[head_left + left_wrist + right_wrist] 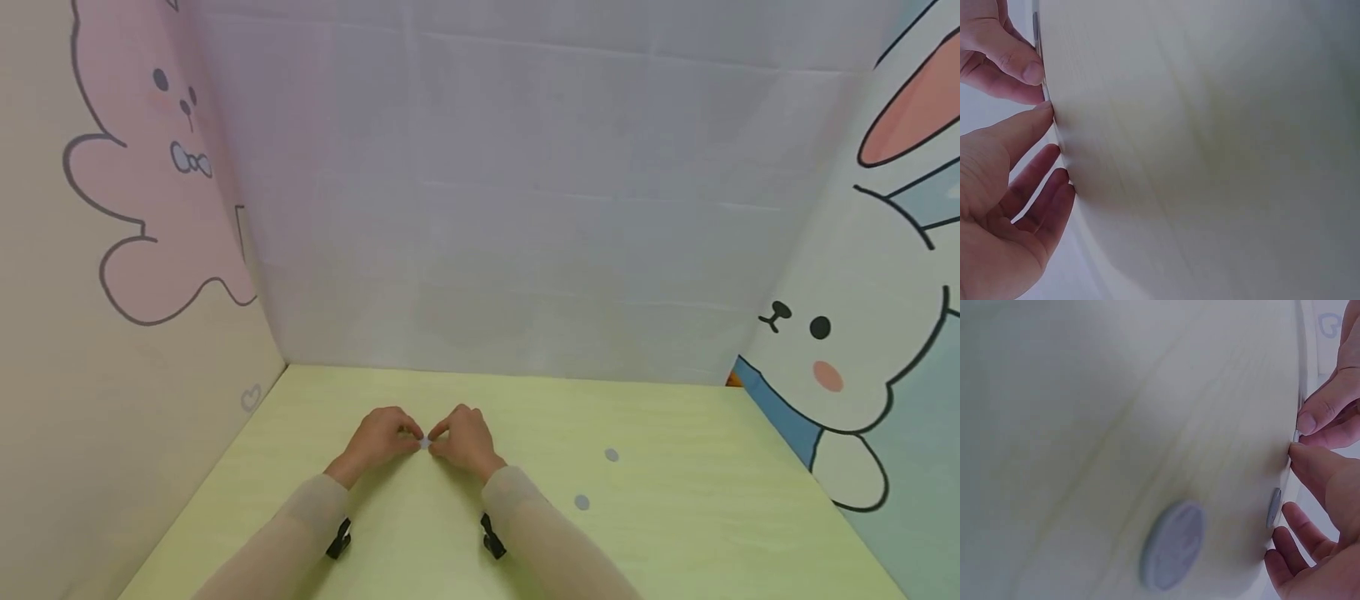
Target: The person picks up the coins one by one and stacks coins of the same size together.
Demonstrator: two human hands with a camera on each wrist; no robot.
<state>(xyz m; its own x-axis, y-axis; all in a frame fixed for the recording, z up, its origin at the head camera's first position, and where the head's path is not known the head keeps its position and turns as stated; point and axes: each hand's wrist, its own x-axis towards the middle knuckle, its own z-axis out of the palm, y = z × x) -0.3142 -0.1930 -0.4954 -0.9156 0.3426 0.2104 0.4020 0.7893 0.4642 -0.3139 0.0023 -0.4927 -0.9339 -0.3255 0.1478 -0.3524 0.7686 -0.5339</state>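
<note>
A small flat grey disc (425,442) lies on the pale yellow-green table between my two hands. My left hand (381,437) pinches its left edge between thumb and forefinger. From the opposite edge, my right hand (467,439) does the same, the fingertips of both hands nearly meeting. The fingers cover most of this disc. In the right wrist view, only a thin sliver of it shows between the fingertips. The other fingers of the left hand (1016,206) are bent, their tips near the tabletop.
Two more grey discs lie right of the hands, one nearer (582,502) and one farther back (612,455). A pale cloth wall (525,208) stands behind the table (675,517). Side walls carry cartoon animals. Small black straps (492,537) show beside the sleeves.
</note>
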